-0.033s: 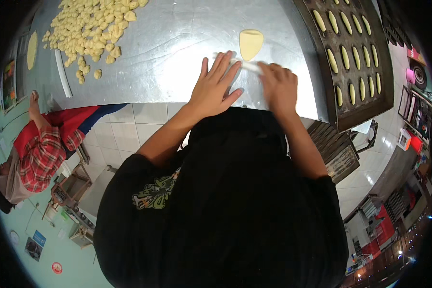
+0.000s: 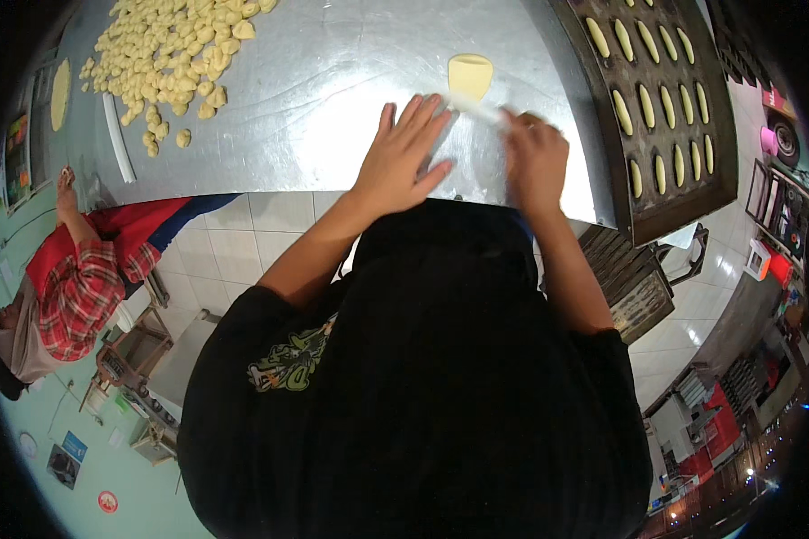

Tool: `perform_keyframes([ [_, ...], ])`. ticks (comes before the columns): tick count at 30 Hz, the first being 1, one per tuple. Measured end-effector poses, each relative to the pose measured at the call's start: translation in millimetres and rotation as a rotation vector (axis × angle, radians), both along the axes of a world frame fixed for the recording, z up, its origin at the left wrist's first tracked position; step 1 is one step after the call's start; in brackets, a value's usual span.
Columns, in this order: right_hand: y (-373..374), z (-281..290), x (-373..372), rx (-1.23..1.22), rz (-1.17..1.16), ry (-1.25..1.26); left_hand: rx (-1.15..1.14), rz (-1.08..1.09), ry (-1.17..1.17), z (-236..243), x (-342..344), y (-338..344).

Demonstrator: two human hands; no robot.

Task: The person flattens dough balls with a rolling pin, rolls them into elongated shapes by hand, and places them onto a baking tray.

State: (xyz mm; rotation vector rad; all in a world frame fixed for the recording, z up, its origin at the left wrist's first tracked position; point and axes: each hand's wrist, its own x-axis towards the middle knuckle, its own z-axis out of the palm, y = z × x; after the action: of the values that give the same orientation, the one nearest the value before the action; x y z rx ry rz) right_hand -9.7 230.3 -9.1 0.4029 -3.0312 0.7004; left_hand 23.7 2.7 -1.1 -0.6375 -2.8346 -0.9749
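Observation:
A flat, rounded piece of rolled dough [image 2: 470,74] lies on the metal table. Across its near end slants a white rolling pin [image 2: 475,109], blurred by motion. My left hand [image 2: 397,162] rests with fingers stretched out, its fingertips touching the left end of the pin. At the pin's right end, my right hand [image 2: 536,162] has its fingers curled around it; they are partly smeared. Up at the left, a big heap of small dough pieces [image 2: 180,54] covers the table, with a few loose ones at its near side.
To the right, a dark baking tray [image 2: 638,148] holds rows of slim dough rolls. A second white rod [image 2: 117,139] and a long flat dough piece [image 2: 60,94] lie at the left. Another person in a red plaid shirt [image 2: 85,301] sits at the left table end.
The right end of the rolling pin has swung up and away with my right hand, which shifted slightly right. The pin now overlaps the dough's near end. My left hand has barely moved.

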Motion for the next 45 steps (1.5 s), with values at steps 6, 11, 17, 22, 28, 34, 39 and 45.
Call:
perform_keyframes([
  [6,8.7,2.0,-62.7,0.01,-0.095,0.527,0.082,0.155,0.159,-18.0,-85.3,10.1],
  [11,-26.6,-9.3,-82.6,-0.253,0.167,0.298,0.022,0.07,0.08,-19.4,-128.9,20.8],
  [17,-18.8,-7.6,-63.1,-0.231,0.221,0.189,0.097,0.012,-0.082,-19.0,-99.2,9.8],
  [22,-31.3,-10.2,-59.0,-0.211,0.128,0.238,-0.039,-0.004,0.086,-15.5,-86.1,20.5],
  [28,-25.8,-14.1,-1.3,0.039,0.233,0.074,-0.309,-0.061,0.038,-13.3,-26.6,16.6],
  [34,-9.7,8.6,59.6,0.19,0.376,-0.031,-0.219,0.005,-0.05,14.6,-2.5,35.5],
  [39,7.1,22.3,67.1,0.129,0.491,-0.011,-0.21,0.24,0.085,-28.1,-77.2,90.6],
  [45,81.0,42.2,66.6,-0.422,0.559,-0.389,-0.364,0.145,-0.244,4.4,15.1,98.2],
])
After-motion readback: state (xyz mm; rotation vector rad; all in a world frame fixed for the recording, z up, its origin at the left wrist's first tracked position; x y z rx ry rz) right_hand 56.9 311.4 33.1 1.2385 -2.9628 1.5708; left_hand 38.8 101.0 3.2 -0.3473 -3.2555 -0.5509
